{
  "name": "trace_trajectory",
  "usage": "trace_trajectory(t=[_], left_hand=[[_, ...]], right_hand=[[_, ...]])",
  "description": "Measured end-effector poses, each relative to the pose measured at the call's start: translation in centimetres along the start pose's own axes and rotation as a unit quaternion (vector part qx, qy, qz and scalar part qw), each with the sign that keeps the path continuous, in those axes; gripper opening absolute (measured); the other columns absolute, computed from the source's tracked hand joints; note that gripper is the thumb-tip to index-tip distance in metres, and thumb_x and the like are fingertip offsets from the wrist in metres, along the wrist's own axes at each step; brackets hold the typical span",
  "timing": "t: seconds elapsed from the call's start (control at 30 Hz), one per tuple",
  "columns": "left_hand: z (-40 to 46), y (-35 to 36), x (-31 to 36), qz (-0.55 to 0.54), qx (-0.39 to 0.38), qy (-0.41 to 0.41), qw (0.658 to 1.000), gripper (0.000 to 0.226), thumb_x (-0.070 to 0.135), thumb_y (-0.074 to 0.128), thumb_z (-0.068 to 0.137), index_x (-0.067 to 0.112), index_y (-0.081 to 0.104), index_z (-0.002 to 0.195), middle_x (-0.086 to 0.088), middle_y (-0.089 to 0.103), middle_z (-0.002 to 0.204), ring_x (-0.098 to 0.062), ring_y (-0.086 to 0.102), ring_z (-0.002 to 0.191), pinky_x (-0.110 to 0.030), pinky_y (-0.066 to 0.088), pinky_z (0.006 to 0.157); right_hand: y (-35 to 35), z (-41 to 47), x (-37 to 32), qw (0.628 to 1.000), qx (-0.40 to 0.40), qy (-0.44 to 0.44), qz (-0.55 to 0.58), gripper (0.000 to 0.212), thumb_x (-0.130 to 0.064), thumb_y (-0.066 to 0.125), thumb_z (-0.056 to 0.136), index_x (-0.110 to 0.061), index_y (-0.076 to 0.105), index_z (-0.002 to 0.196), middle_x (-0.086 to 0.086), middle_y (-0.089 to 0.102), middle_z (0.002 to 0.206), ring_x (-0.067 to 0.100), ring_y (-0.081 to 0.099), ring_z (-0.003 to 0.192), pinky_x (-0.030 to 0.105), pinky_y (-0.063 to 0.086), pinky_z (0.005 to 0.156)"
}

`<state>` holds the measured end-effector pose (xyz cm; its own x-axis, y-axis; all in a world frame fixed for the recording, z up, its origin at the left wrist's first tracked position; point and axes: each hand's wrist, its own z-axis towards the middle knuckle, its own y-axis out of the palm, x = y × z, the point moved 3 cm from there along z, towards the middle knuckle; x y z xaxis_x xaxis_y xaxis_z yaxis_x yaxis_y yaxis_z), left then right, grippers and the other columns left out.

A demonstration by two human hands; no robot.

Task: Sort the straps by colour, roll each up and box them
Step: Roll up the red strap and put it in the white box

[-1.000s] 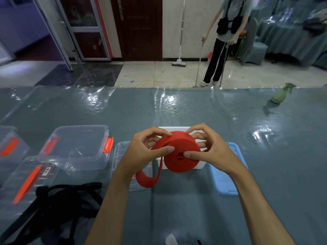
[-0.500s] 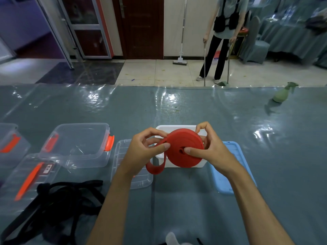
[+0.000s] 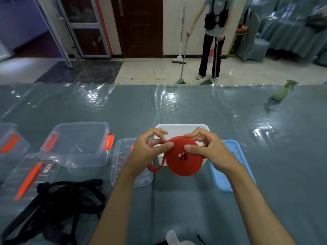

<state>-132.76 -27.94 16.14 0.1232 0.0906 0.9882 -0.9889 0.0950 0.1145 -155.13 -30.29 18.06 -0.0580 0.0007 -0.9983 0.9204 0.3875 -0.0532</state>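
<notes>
Head view over a grey-blue table covered with clear plastic sheet (image 3: 177, 106). Both hands held a flat red rolled strap coil (image 3: 184, 159) above the near edge of an open white rectangular plastic box (image 3: 180, 128). The left hand (image 3: 146, 152) pinched the coil's upper left rim between thumb and curled fingers; the right hand (image 3: 210, 149) gripped the right rim, thumb pressed on the coil's face. A short red tail (image 3: 155, 167) hung loose below the left hand, so the roll appeared nearly but not fully wound. A light-blue plastic lid (image 3: 231, 167), probably belonging to the white box, lay just beside it on the right.

Judged progress: the red strap was in its last turns and not yet boxed. An unrolled tangle of black webbing straps (image 3: 58, 204) lay at lower left, untouched. A clear plastic box with orange latches (image 3: 76, 144) stood open and seemingly empty, its clear lid (image 3: 127, 167) lying beside it; a second clear box (image 3: 10, 142) and lid (image 3: 30, 175) sat at far left, contents unclear at the frame edge. Remaining work: finishing the tail, boxing the red coil, then rolling and boxing the black straps.
</notes>
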Motion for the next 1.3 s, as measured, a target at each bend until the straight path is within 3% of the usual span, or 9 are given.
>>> trace_trajectory(t=[0.1, 0.17, 0.27, 0.5, 0.67, 0.8, 0.9, 1.1, 1.3], left_hand=[[0.0, -0.2, -0.3, 0.003, 0.022, 0.005, 1.000, 0.035, 0.033, 0.089, 0.077, 0.012, 0.065, 0.091, -0.002, 0.066, 0.119, -0.027, 0.073, 0.102, -0.038, 0.058, 0.082], [-0.4, -0.2, -0.6, -0.001, 0.026, -0.003, 1.000, 0.040, 0.034, 0.086, 0.080, 0.008, 0.065, 0.100, -0.001, 0.072, 0.110, -0.024, 0.074, 0.098, -0.039, 0.058, 0.079], [-0.7, 0.1, -0.7, 0.015, 0.038, 0.032, 0.999, 0.032, 0.034, 0.082, 0.084, 0.014, 0.071, 0.105, 0.000, 0.066, 0.117, -0.019, 0.074, 0.103, -0.029, 0.061, 0.078], [-0.5, 1.1, -1.7, 0.009, 0.092, 0.041, 0.995, 0.030, 0.031, 0.081, 0.086, 0.020, 0.063, 0.108, -0.003, 0.071, 0.109, -0.016, 0.074, 0.096, -0.027, 0.057, 0.076], [-0.9, 2.7, -3.6, -0.019, 0.148, 0.046, 0.988, 0.026, 0.027, 0.083, 0.088, 0.025, 0.070, 0.111, 0.002, 0.076, 0.122, -0.020, 0.075, 0.111, -0.032, 0.061, 0.091], [-0.5, 4.0, -5.4, -0.090, 0.191, -0.039, 0.977, 0.026, 0.023, 0.083, 0.091, 0.029, 0.076, 0.116, 0.004, 0.073, 0.123, -0.024, 0.077, 0.107, -0.045, 0.066, 0.083], [0.5, 4.2, -6.1, -0.135, 0.222, -0.093, 0.961, 0.029, 0.024, 0.087, 0.088, 0.030, 0.079, 0.115, 0.001, 0.076, 0.120, -0.028, 0.079, 0.102, -0.038, 0.065, 0.077], [4.8, 3.3, -6.6, -0.140, 0.241, -0.182, 0.943, 0.039, 0.015, 0.089, 0.084, 0.011, 0.071, 0.118, -0.009, 0.078, 0.115, -0.027, 0.080, 0.096, -0.037, 0.065, 0.080], [10.0, 2.6, -10.2, -0.142, 0.250, -0.265, 0.921, 0.030, 0.011, 0.086, 0.087, 0.013, 0.072, 0.113, -0.008, 0.080, 0.108, -0.025, 0.080, 0.092, -0.029, 0.064, 0.072]], right_hand=[[0.3, 0.0, 0.6, 0.998, 0.042, 0.008, 0.035, 0.040, -0.041, 0.089, 0.071, -0.029, 0.075, 0.107, 0.009, 0.079, 0.103, 0.022, 0.076, 0.085, 0.036, 0.062, 0.064], [0.3, -0.1, 0.8, 0.997, 0.064, -0.005, 0.037, 0.042, -0.043, 0.087, 0.074, -0.033, 0.077, 0.114, 0.006, 0.078, 0.108, 0.020, 0.076, 0.097, 0.038, 0.063, 0.066], [0.1, -0.2, 1.1, 0.994, 0.097, -0.023, 0.042, 0.040, -0.041, 0.085, 0.079, -0.031, 0.077, 0.116, -0.001, 0.078, 0.115, 0.017, 0.073, 0.111, 0.038, 0.063, 0.067], [0.6, -0.1, 3.1, 0.976, 0.164, 0.015, 0.145, 0.029, -0.028, 0.082, 0.084, -0.026, 0.078, 0.113, 0.009, 0.080, 0.110, 0.023, 0.078, 0.092, 0.032, 0.062, 0.065], [0.0, 0.4, 4.0, 0.955, 0.220, 0.016, 0.200, 0.020, -0.022, 0.081, 0.089, -0.026, 0.077, 0.108, 0.008, 0.080, 0.108, 0.017, 0.078, 0.091, 0.026, 0.059, 0.061], [0.0, 1.3, 4.7, 0.945, 0.260, 0.009, 0.198, 0.025, -0.034, 0.087, 0.078, -0.030, 0.077, 0.100, 0.005, 0.080, 0.102, 0.016, 0.078, 0.087, 0.029, 0.059, 0.061], [-0.1, 2.2, 5.9, 0.938, 0.280, 0.024, 0.203, 0.029, -0.037, 0.087, 0.077, -0.029, 0.076, 0.102, 0.008, 0.080, 0.103, 0.020, 0.079, 0.089, 0.032, 0.060, 0.063], [-0.7, 4.6, 8.9, 0.919, 0.306, 0.079, 0.236, 0.020, -0.025, 0.082, 0.090, -0.025, 0.068, 0.105, 0.011, 0.080, 0.107, 0.022, 0.078, 0.096, 0.030, 0.061, 0.071], [-3.1, 8.5, 11.9, 0.932, 0.295, 0.150, 0.145, 0.019, -0.024, 0.082, 0.090, -0.018, 0.069, 0.101, 0.009, 0.076, 0.108, 0.022, 0.075, 0.103, 0.030, 0.061, 0.076]])
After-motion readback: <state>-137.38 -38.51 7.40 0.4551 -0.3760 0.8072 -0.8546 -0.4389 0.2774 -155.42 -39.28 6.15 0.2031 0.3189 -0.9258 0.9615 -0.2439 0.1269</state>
